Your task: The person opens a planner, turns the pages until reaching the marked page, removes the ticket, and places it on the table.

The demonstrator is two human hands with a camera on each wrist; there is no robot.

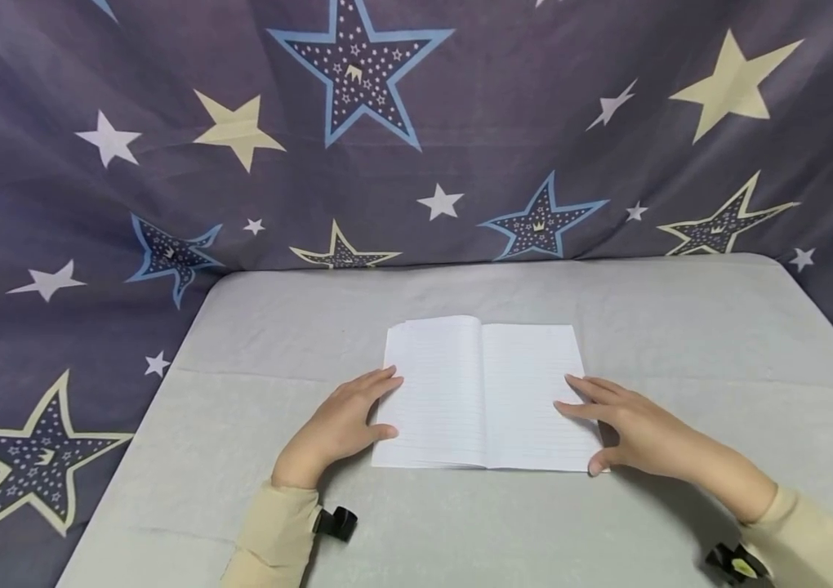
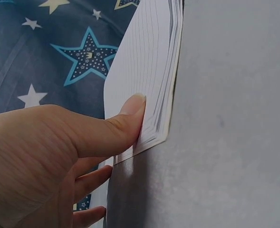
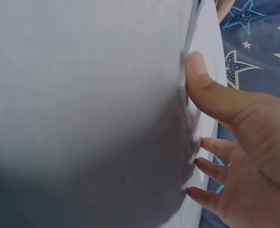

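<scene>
An open notebook (image 1: 527,392) with white lined pages lies flat on the table, its fold running down the middle. My left hand (image 1: 339,420) rests at the left page's outer edge, thumb and fingertips touching the paper. The left wrist view shows that thumb (image 2: 123,126) lying on the lined page near a corner of the notebook (image 2: 149,61). At the opposite edge, my right hand (image 1: 637,429) has its fingers spread over the right page and its thumb by the lower corner. In the right wrist view, the right hand (image 3: 244,147) is beside the notebook's edge.
A grey cloth covers the table (image 1: 277,327). Behind it and at both sides hangs a dark curtain (image 1: 497,106) printed with stars. Each forearm wears a beige sleeve (image 1: 269,531), with a small black device (image 1: 337,523) at the left wrist.
</scene>
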